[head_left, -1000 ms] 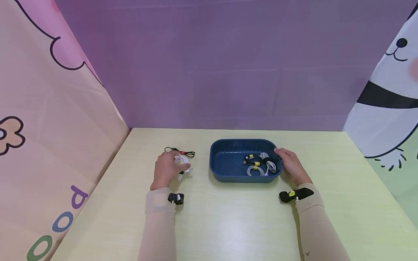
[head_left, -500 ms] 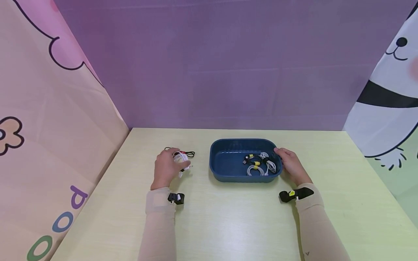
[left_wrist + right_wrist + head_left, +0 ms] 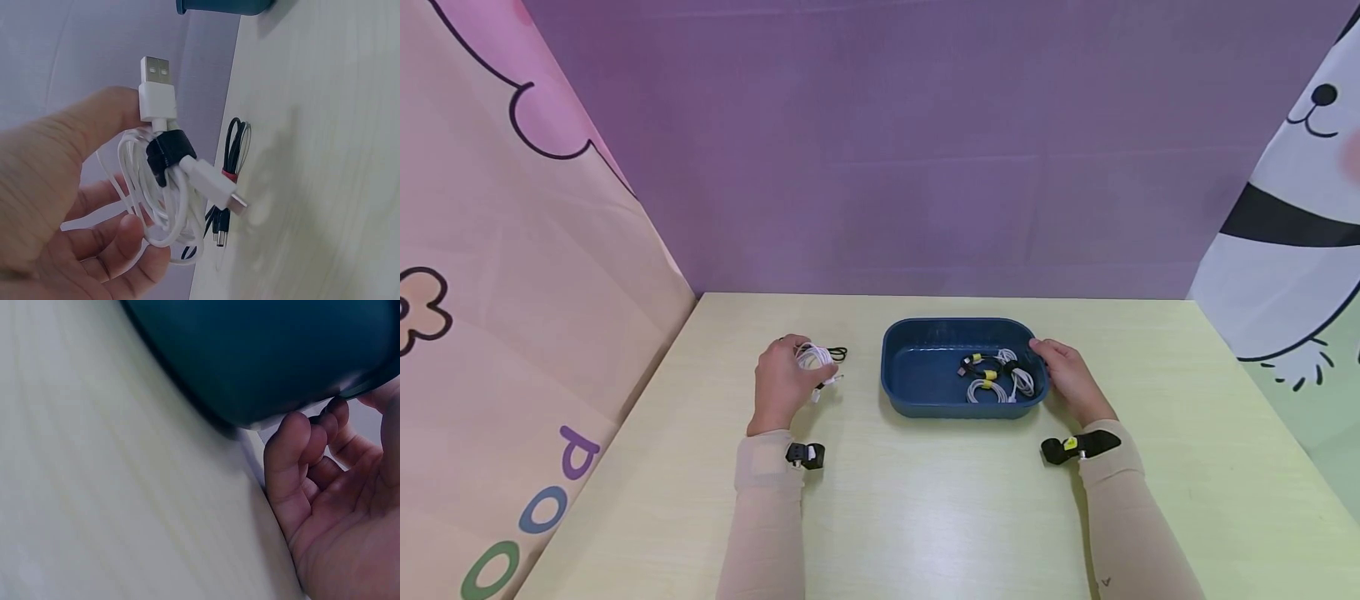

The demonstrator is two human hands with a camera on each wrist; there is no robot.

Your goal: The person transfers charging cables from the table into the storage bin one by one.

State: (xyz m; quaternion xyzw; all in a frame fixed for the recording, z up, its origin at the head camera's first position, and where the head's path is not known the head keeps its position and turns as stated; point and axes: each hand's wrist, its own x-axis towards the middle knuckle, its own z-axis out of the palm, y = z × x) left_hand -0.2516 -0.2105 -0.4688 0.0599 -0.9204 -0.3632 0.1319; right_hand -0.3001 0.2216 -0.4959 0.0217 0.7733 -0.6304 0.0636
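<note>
A left hand (image 3: 781,383) grips a white coiled cable (image 3: 180,215), its plug end by the thumb and its loops in front of the curled fingers. The coil is a long oval bundle; in the left wrist view its long axis runs from the thumb down to the fingertips. A black wrap band (image 3: 169,153) cinches the bundle just beside the thumb. From this band a white rectangular plug with a broad metal end (image 3: 157,100) points past the thumb tip, and a white slimmer plug with a small metal tip (image 3: 209,182) points aslant, away from the palm and toward the pale wood-grain tabletop (image 3: 925,517). The bundle is held clear of that surface.

Just beyond this grip, on the tabletop, lies a thin black cable with a red tie (image 3: 236,147); its looped end points to the right of the hand, its plug ends the opposite way.

Well to the right of the left hand stands a dark blue plastic tray with rounded corners (image 3: 917,375), its long axis running from left to right. A right hand (image 3: 1075,382) grips its right end at the rim, the fingers curled against it from outside. Inside, at the end nearest the right hand, lie a white bundle with a black wrap (image 3: 1022,382), a black cable with yellow ties (image 3: 989,376) and a white ring-shaped coil with a yellow tie (image 3: 987,385).
</note>
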